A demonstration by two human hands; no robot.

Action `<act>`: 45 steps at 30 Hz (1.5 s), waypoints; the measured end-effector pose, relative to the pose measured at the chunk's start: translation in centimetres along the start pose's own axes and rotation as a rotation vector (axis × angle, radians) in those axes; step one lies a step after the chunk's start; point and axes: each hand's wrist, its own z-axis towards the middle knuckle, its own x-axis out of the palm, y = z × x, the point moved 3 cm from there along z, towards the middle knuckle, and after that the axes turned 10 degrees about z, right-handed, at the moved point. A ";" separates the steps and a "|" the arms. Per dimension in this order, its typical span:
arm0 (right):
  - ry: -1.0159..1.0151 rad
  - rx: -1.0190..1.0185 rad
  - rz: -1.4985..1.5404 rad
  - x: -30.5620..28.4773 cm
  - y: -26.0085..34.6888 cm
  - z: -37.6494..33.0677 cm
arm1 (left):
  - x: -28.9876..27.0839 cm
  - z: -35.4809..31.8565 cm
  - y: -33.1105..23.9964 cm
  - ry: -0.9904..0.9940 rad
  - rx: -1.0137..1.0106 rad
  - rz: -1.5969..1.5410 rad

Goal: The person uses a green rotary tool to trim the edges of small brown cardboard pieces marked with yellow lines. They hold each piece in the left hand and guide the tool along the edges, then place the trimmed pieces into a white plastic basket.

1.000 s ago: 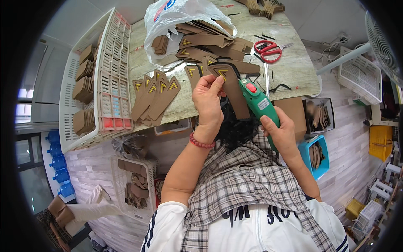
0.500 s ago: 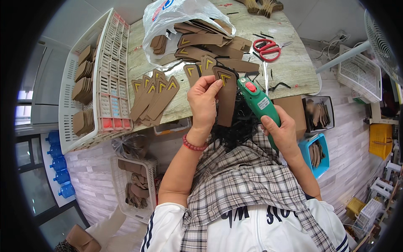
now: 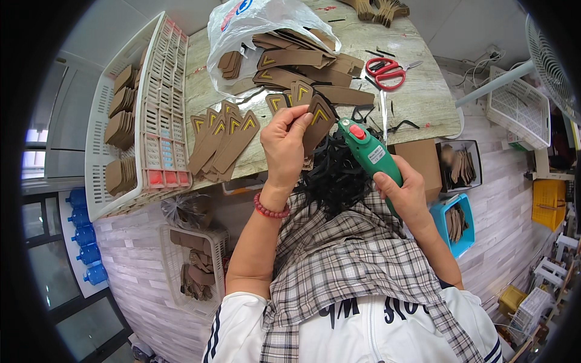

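My left hand (image 3: pixel 283 148) pinches a brown piece (image 3: pixel 317 134) beside its yellow chevron (image 3: pixel 319 115), near the table (image 3: pixel 423 91) edge — my right hand (image 3: pixel 404 190) curls firmly round the green tool (image 3: pixel 370 150), its tip perhaps touching the piece.

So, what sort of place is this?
Probably a small workshop, though I can't be sure what it makes. A green handheld tool, matching brown pieces on the table and a white crate holding stacks of brown parts suggest it.
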 end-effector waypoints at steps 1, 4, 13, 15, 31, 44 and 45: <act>0.001 0.007 0.012 0.0 0.0 0.0 | 0.0 0.0 0.0 0.007 0.018 0.029; 0.001 0.018 0.031 0.0 0.2 0.0 | 0.2 -0.2 -0.2 0.029 0.023 0.040; -0.006 0.014 0.066 0.0 0.7 0.2 | 0.3 -0.3 -0.4 0.126 0.043 0.114; -0.004 0.011 0.067 -0.1 0.7 0.2 | 0.2 -0.1 -0.6 0.147 0.062 0.135; 0.011 0.007 0.032 -0.4 0.8 0.3 | -1.1 2.5 -4.1 0.448 0.272 0.587; -0.015 0.000 0.037 -0.1 0.9 -0.5 | -2.5 0.3 3.9 -0.049 -0.598 -0.798; -0.016 0.003 0.023 -0.1 0.9 -0.7 | -1.7 -0.6 3.9 0.013 -0.720 -0.862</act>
